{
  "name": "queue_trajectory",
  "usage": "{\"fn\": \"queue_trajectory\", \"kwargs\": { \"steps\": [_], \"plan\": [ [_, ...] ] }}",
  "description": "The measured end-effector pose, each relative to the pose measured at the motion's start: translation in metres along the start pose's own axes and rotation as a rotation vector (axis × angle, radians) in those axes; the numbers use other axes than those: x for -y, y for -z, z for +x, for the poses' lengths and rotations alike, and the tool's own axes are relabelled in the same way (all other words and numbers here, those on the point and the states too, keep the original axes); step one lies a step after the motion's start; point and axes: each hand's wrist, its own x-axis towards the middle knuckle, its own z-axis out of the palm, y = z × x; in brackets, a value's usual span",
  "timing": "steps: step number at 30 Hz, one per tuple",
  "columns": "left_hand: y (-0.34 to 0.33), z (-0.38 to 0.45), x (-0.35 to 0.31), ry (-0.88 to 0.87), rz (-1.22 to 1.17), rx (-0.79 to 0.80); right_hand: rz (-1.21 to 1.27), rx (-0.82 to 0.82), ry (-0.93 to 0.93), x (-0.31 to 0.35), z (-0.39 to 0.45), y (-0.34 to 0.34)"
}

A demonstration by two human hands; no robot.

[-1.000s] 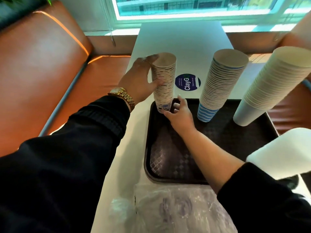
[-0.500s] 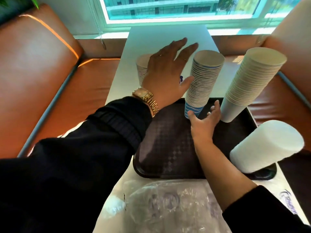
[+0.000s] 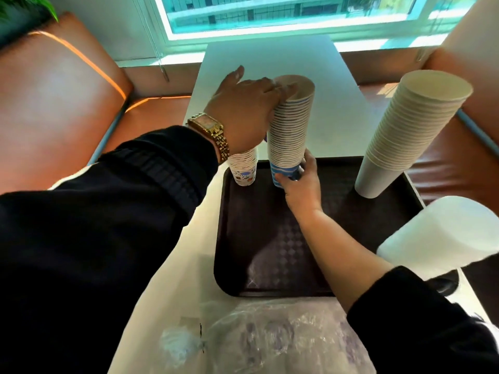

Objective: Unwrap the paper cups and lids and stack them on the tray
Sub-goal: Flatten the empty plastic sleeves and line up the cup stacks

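Gripping the blue-striped stack of cups [image 3: 293,130] from both ends, the person leans over the dark tray [image 3: 270,252]. Their left hand [image 3: 243,112] curls over the stack's top, fingertips hooked on the rim of the uppermost cup, a gold watch [image 3: 210,133] at the wrist. Their right hand [image 3: 302,182] wraps round the bottom cup, thumb on the near side and fingers on the far side — a firm hold, right where the stack meets the tray's far edge.

Just to the left, partly behind the left wrist, a shorter stack of printed cups [image 3: 244,168] stands at the tray's far left corner. Over at the far right corner a tall stack of plain white cups [image 3: 410,130] stands, well apart from the hands. A white roll-shaped bundle [image 3: 442,236] sits at the tray's right edge — I cannot tell what it holds.

Crumpled clear plastic wrap [image 3: 270,341] lies on the white table [image 3: 270,58] at the near end, just beside the tray.
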Motion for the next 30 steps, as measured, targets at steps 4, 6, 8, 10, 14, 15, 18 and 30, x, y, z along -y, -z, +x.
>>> {"fn": "queue_trajectory", "kwargs": {
  "steps": [4,6,8,10,14,15,18,30],
  "plan": [
    [0.002,-0.001,0.011,0.025,0.025,0.036,0.013,0.018,0.004,0.003,0.004,-0.013],
    [0.001,-0.002,0.012,0.030,0.023,0.042,0.021,0.013,0.005,0.004,0.007,-0.017],
    [0.001,-0.002,0.011,0.031,0.021,0.042,0.010,0.013,0.001,0.003,0.008,-0.017],
    [0.002,-0.002,0.011,0.031,0.013,0.043,0.003,0.017,-0.007,0.002,0.008,-0.015],
    [0.003,-0.005,0.011,0.025,-0.011,0.010,-0.037,-0.022,-0.028,0.002,0.002,-0.004],
    [0.004,-0.005,0.008,0.033,-0.020,-0.019,-0.044,-0.065,-0.034,0.002,-0.001,0.001],
    [0.007,-0.008,-0.001,0.068,-0.074,-0.138,-0.016,-0.288,-0.048,-0.007,-0.013,0.019],
    [0.027,0.054,-0.110,-0.201,-0.233,-0.061,0.061,-0.843,-0.120,-0.021,0.008,0.091]
  ]
}}
